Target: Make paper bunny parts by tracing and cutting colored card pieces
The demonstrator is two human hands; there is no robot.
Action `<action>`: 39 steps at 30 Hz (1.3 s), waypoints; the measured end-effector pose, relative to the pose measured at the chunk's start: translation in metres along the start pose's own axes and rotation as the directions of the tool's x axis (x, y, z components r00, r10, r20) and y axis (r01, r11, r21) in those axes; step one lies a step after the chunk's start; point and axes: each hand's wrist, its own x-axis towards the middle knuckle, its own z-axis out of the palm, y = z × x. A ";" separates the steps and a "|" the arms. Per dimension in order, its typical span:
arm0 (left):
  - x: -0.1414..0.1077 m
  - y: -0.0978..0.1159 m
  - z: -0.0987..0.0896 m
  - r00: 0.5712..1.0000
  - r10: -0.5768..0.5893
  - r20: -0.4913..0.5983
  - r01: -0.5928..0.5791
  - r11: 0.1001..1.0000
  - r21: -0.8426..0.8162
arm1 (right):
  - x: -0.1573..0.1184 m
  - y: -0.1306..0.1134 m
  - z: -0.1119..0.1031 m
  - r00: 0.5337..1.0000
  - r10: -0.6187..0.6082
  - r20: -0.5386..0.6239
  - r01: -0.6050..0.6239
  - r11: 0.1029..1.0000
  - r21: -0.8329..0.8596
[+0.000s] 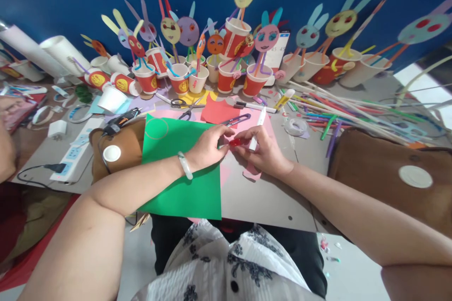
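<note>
Where the paper cups stand: in a crowded row (254, 82) from ten to two o'clock beyond the hands, bearing long-eared paper figures (266, 37); a phone (278, 56) leans among them at one o'clock.
Green sheet: at eight o'clock (176, 193), partly covered by the left forearm.
Red paper: just short of twelve o'clock (214, 110), with scissors (190, 112) towards ten and a marker (245, 105) towards one.
Thin sticks: a loose, many-coloured spread (339, 108) between two and three o'clock, past a tape roll (295, 127).
Brown cushion: between three and four o'clock (381, 169), a white disc on top.
Power strip: at nine o'clock (76, 155), black plug in its near end.
In the way: fingers hide much of the small red piece (235, 142); a white pen (259, 127) slants up through the right hand's grip.
Right hand: curled round the pen (264, 150), thumb and forefinger pinching the red piece.
Left hand: thumb and forefinger bent to the piece's left edge (210, 146); I cannot tell whether they grip it.
Small red piece: at the dial's centre, between both hands' fingertips above the table; bright red, slightly glossy, its full outline hidden.
</note>
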 end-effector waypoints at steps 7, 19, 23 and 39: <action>0.001 0.002 -0.002 0.996 -0.018 0.090 0.012 0.998 0.069 | -0.002 0.008 0.004 0.998 0.011 0.067 -0.011 1.000 0.001; 0.002 0.002 -0.006 0.989 0.011 0.150 -0.040 0.981 0.192 | -0.001 0.009 0.006 0.996 0.030 0.079 -0.033 0.998 0.045; 0.003 0.002 -0.008 0.986 0.038 0.162 -0.070 0.978 0.197 | 0.000 0.005 0.003 1.000 0.015 0.026 -0.016 1.000 0.011; 0.009 -0.004 -0.014 0.968 0.105 0.230 -0.133 0.985 0.112 | -0.004 0.002 -0.006 0.987 0.156 -0.038 -0.147 0.973 0.179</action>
